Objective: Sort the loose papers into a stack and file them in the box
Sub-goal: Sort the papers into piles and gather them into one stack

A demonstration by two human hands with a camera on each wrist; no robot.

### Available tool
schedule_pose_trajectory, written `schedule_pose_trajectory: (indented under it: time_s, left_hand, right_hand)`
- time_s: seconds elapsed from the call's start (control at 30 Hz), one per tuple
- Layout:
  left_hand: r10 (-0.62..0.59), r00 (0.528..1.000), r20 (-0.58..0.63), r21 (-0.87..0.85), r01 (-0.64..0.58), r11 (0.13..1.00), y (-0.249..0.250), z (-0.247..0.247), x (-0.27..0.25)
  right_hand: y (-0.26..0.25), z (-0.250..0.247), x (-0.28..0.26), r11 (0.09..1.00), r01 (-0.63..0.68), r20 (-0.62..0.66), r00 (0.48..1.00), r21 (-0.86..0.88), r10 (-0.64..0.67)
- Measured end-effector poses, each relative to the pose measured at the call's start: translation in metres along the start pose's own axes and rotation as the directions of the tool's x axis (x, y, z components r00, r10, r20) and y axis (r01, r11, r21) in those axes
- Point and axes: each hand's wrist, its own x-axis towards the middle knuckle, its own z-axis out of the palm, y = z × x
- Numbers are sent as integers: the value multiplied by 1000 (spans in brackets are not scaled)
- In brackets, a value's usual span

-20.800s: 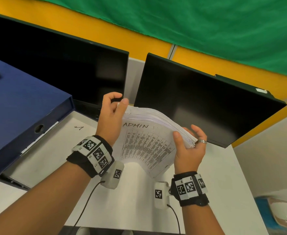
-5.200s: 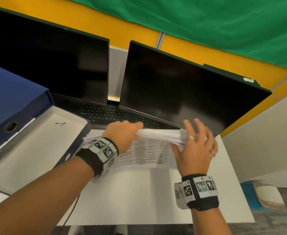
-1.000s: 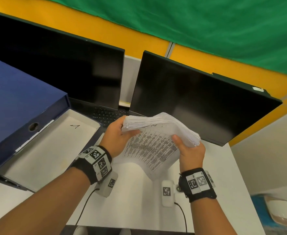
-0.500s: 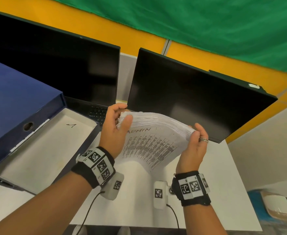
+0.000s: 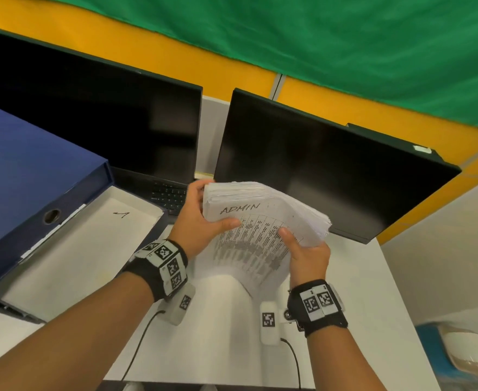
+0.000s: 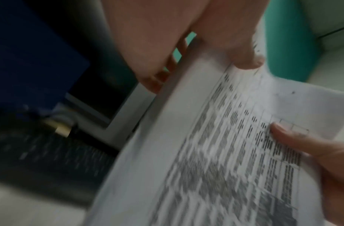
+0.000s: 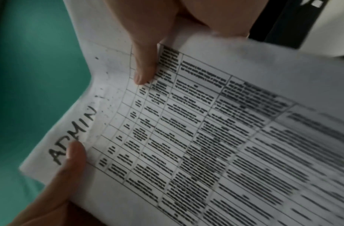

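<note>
A thick stack of white papers [image 5: 263, 218], its top sheet marked "ADMIN" over a printed table, is held up above the white desk. My left hand [image 5: 201, 221] grips the stack's left edge, thumb on the top sheet. My right hand [image 5: 302, 249] grips the right side, thumb on the printed table. The stack bends down toward me. In the left wrist view the papers [image 6: 215, 152] are blurred under my left thumb. The right wrist view shows the papers [image 7: 186, 137] with both thumbs on the sheet. The open blue box file [image 5: 34, 193] with a white inside [image 5: 85, 249] lies at left.
Two dark monitors [image 5: 316, 170] stand at the back of the white desk [image 5: 218, 334], with a black keyboard [image 5: 167, 194] under them. Behind are a yellow partition and green cloth. A cable runs from each wrist device over the desk.
The stack has tilted and shifted slightly to the right and lower. My right thumb now lies on the top sheet, where half a second ago the fingers wrapped the stack's right edge.
</note>
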Motion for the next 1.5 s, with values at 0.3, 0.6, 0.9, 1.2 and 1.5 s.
schedule_pose_trajectory:
  time_s: [0.3,0.6,0.9,1.2,1.5]
  left_hand:
    - [348,894,282,753,-431,497,67,7,5]
    - [-174,984,-32,182,177,967,31,-29,-2]
    - [-679,712,-178,548,645,533,-119,-13,-21]
    - [-652,731,-202,464,658,594,-153,-15,-33]
    - [-225,947,-227,135,259,956,-95,-15,-30]
  right_hand:
    - [-60,23,0,646,615,386,788,-453,-480]
    - [18,-46,7,894,-187,-227,969,-407,99]
    - [93,-81,13,568,-462,-51,804,-681,592]
    - [133,-80,3,583,-452,-111,844,-675,525]
    - [73,-70,3,927,-142,-98,989,-347,115]
